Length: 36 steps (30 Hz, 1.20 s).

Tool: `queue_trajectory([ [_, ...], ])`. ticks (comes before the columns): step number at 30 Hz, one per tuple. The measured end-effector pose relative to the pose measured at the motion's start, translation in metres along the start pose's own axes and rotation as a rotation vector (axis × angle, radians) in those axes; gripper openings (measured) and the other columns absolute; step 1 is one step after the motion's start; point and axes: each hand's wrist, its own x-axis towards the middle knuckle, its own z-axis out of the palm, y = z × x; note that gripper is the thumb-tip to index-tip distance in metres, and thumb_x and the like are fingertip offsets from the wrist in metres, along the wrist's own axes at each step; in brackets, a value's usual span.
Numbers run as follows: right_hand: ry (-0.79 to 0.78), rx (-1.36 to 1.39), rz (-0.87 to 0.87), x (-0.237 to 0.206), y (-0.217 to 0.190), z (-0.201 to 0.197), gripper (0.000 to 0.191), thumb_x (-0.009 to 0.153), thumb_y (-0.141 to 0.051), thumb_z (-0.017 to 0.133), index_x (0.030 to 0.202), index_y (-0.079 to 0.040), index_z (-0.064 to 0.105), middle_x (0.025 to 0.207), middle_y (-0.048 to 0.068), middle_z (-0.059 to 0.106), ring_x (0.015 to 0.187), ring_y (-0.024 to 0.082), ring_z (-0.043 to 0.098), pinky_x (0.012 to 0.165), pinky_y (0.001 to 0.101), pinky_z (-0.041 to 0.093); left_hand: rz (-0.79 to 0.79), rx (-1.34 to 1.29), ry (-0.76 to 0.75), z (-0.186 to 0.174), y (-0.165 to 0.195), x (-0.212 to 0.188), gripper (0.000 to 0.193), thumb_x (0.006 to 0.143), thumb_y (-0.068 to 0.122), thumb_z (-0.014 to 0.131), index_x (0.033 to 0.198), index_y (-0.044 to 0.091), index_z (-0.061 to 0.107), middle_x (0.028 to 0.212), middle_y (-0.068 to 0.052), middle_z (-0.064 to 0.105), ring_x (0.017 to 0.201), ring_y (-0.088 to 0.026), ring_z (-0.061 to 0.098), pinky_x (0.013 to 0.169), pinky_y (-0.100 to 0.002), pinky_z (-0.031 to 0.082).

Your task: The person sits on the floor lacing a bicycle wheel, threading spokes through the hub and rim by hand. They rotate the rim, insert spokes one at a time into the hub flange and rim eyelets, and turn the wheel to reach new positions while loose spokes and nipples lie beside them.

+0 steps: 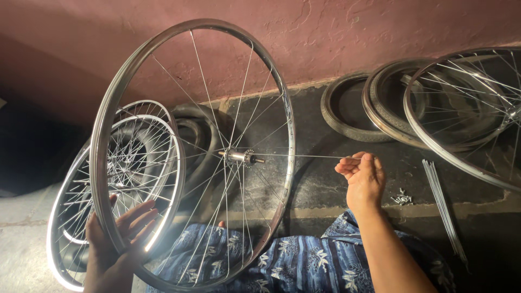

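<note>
A large silver bicycle wheel rim [106, 114] with thin spokes stands upright on my lap. My left hand [116, 239] steadies it at the lower left, palm against the rim, fingers spread. At its centre sits a metal hub [239, 157]. A single loose spoke [304, 156] runs from the hub out to the right. My right hand [362, 176] pinches the far end of that spoke, to the right of the rim.
Two smaller spoked wheels [142, 163] and black tyres [201, 135] lean at the left behind the rim. More tyres [347, 122] and a spoked rim [461, 157] lie at the right. A bundle of spokes [442, 206] and small nipples [401, 198] lie on the dark floor. A pink wall stands behind.
</note>
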Motion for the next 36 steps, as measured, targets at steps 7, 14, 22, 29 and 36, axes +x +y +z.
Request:
queue_trajectory([
  [7, 0.004, -0.031, -0.001, -0.009, -0.002, 0.005, 0.025, 0.111, -0.029, 0.054, 0.109, -0.004, 0.058, 0.095, 0.016, 0.071, 0.082, 0.025, 0.071, 0.081, 0.0428, 0.062, -0.034, -0.011, 0.0, -0.001, 0.003, -0.008, 0.109, 0.059, -0.021, 0.049, 0.153, 0.026, 0.022, 0.144, -0.033, 0.05, 0.134, -0.042, 0.055, 0.107, -0.056, 0.048],
  [14, -0.02, -0.032, 0.077, -0.012, 0.0, 0.014, 0.026, 0.11, -0.029, 0.052, 0.111, -0.004, 0.059, 0.097, 0.015, 0.07, 0.086, 0.024, 0.07, 0.084, 0.0422, 0.061, 0.048, 0.041, -0.043, 0.0, 0.003, -0.008, 0.107, 0.058, -0.022, 0.046, 0.153, 0.02, 0.02, 0.141, -0.035, 0.051, 0.134, -0.043, 0.055, 0.108, -0.056, 0.043],
  [22, -0.055, -0.051, 0.257, -0.017, 0.022, 0.06, 0.029, 0.11, -0.031, 0.051, 0.112, -0.004, 0.06, 0.102, 0.014, 0.071, 0.093, 0.023, 0.069, 0.089, 0.0423, 0.058, 0.125, 0.009, -0.118, -0.016, -0.024, -0.023, 0.102, 0.065, -0.017, 0.044, 0.156, 0.019, 0.013, 0.142, -0.034, 0.051, 0.135, -0.044, 0.054, 0.11, -0.057, 0.046],
  [29, -0.221, -0.367, 0.189, -0.057, 0.058, 0.158, 0.074, 0.087, -0.022, 0.073, 0.148, -0.009, 0.033, 0.138, 0.012, 0.058, 0.117, 0.018, 0.06, 0.097, 0.0324, 0.052, -0.099, -0.336, -0.134, -0.052, -0.111, -0.007, 0.069, 0.093, 0.034, 0.038, 0.157, 0.009, 0.032, 0.143, -0.03, 0.06, 0.136, -0.041, 0.057, 0.112, -0.054, 0.04],
  [36, -0.211, -0.492, 0.179, -0.086, 0.052, 0.212, 0.064, 0.081, -0.012, 0.08, 0.138, 0.0, 0.053, 0.103, 0.006, 0.07, 0.094, 0.014, 0.066, 0.084, 0.0291, 0.054, -0.173, -0.258, 0.083, -0.048, -0.077, -0.018, 0.074, 0.085, 0.04, 0.066, 0.15, 0.01, 0.045, 0.141, -0.018, 0.059, 0.136, -0.031, 0.054, 0.112, -0.051, 0.04],
])
